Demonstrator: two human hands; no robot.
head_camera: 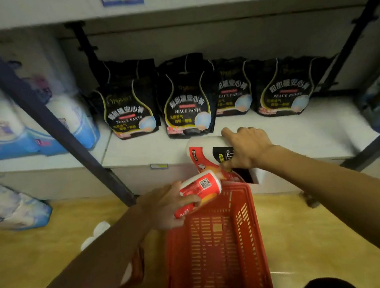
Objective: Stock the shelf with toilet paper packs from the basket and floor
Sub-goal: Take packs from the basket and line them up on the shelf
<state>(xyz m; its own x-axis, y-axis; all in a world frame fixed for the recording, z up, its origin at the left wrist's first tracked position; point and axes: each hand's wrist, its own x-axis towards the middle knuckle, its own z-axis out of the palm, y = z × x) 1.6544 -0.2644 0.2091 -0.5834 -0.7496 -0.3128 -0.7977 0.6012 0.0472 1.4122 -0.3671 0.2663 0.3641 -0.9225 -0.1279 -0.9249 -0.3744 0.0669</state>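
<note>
Left hand (168, 206): grip closed around a red pack (198, 192), held above the far end of the basket (217, 248). Right hand (248, 147): grip closed on a white pack (209, 152), laid on its side at the front edge of the shelf (302, 130). The white pack is best pushed back toward the black bags (187, 103), so that the front edge is cleared for the red pack.

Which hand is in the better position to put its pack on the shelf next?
Right, probably. The right hand holds its pack already at the front edge of the shelf, while the left hand holds the other pack lower, over the red basket.
</note>
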